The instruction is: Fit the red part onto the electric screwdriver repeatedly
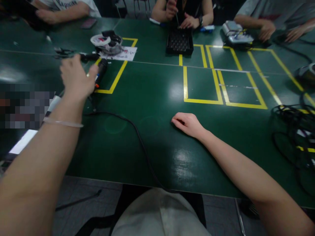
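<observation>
My left hand (78,77) reaches out over the left side of the green table, thumb and fingers spread, with nothing visible in its grasp. Just beyond its thumb lies a black cylindrical object (101,71) with a small orange part at its near end; whether they touch I cannot tell. Past the fingertips are dark, blurred items with thin cables (64,51). My right hand (188,124) rests on the table in the middle, its fingers curled in and nothing seen inside them. A black cable (136,129) runs across the tabletop between my two arms.
A clear bag of white and black parts (108,44) sits on a printed sheet (130,52). Opposite, a person's hands work over a black tray (179,42). Other people sit either side, one near a silver device (237,34). Tangled black cables (292,131) lie right. Yellow tape (203,100) marks rectangles.
</observation>
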The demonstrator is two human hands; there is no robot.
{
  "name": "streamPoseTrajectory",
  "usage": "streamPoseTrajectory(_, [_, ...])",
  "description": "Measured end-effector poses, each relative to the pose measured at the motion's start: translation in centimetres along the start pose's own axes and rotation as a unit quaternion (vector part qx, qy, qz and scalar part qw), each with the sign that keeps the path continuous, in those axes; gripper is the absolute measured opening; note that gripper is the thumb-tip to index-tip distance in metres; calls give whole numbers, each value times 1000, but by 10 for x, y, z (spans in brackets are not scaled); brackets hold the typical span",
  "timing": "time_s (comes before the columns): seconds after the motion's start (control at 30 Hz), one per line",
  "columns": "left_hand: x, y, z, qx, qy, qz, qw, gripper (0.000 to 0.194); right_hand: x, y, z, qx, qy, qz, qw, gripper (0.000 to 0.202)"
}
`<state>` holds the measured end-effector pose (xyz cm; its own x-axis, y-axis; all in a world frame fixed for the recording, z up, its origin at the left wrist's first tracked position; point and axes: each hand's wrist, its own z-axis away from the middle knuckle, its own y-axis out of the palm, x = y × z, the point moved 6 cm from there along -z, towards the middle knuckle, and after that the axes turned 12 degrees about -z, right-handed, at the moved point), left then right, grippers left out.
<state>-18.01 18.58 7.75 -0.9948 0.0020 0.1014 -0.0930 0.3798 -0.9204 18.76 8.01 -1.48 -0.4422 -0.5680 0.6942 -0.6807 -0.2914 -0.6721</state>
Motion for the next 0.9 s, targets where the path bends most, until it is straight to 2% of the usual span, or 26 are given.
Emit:
streamPoseTrajectory(0.1, [45, 59, 4, 91, -168, -27, 981, 99, -1, 0, 0, 2, 1, -1, 1000, 25])
streamPoseTrajectory(0.13, [56, 77, 6, 125, -188, -34, 974, 107, -1, 0, 0, 3, 0, -1, 1000, 25])
streamPoseTrajectory(0.2, [71, 99, 5, 151, -209, -52, 965, 104, 0, 0, 0, 3, -3, -2, 1000, 25])
streamPoseTrajectory(0.27, [78, 107, -1, 153, -200, -72, 965, 92, 0, -1, 0, 3, -5, -4, 1000, 25])
streamPoseTrajectory(0.4, [74, 101, -8, 140, -182, -92, 969, 72, -1, 0, 0, 3, -6, -6, 1000, 25])
streamPoseTrajectory(0.57, [45, 81, 10, 132, -144, -101, 976, 57, -1, 0, -1, 6, -3, -7, 1000, 25])
streamPoseTrajectory(0.77, [-11, 63, 43, 136, -61, -82, 985, 49, -2, 1, -1, 8, 7, -9, 1000, 26])
streamPoseTrajectory(0.9, [-64, 49, 66, 144, 0, -41, 989, 46, -4, 1, -1, 3, 11, -16, 1000, 28])
